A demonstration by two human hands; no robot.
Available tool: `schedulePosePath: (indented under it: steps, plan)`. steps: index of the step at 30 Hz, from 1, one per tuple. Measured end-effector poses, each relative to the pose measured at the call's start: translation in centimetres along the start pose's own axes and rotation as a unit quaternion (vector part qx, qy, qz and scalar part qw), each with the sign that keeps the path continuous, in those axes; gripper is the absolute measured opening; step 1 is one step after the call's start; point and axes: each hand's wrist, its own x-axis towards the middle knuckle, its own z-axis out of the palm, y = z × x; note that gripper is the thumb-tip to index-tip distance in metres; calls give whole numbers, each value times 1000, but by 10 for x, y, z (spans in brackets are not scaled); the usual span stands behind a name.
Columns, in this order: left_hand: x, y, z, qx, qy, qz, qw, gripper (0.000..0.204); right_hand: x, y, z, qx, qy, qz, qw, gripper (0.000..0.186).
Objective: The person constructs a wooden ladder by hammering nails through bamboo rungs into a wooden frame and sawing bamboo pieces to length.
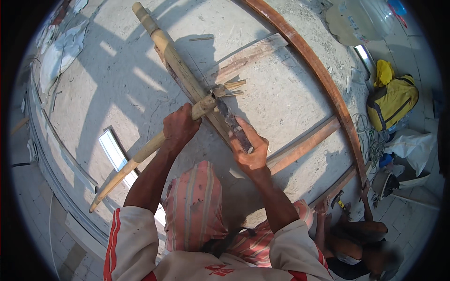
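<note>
My left hand (180, 124) is closed round a bamboo pole (152, 146), which slants from the lower left up to its splintered end (234, 87). Near that end it crosses over a thicker bamboo pole (174, 51) lying on the ground. My right hand (251, 151) grips the dark, worn handle (233, 122) of a blade tool. Its thin blade (198, 69) shows almost edge-on, so I cannot tell whether it is a knife or a saw. The tool's blade end meets the held pole just beside the split end.
A long curved wooden beam (323, 77) arcs along the right, with a crosspiece (304, 145) joined to it. Another person (356, 239) crouches at lower right near a hammer (336, 199). Beyond are a yellow bag (393, 103) and a large clear container (358, 21).
</note>
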Motion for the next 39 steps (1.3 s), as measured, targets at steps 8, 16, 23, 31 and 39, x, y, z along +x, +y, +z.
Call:
schedulePosePath:
  steps: [8,16,23,31,39]
  plan:
    - [-4,0,-7,15,-5,8,1000,29,-100,-5,-65,-113,59,-78,989,39]
    - [1,12,-4,36,-22,-8,999,32,-137,-35,-75,68,201,160,964,42]
    - [1,15,-13,93,-19,-12,995,35,-216,-101,-100,176,322,182,912,40]
    - [-3,12,-2,65,21,41,997,39,-344,-146,-156,134,547,75,823,50]
    - [-10,7,-40,22,-13,42,999,46,-445,-86,-155,120,601,107,783,36]
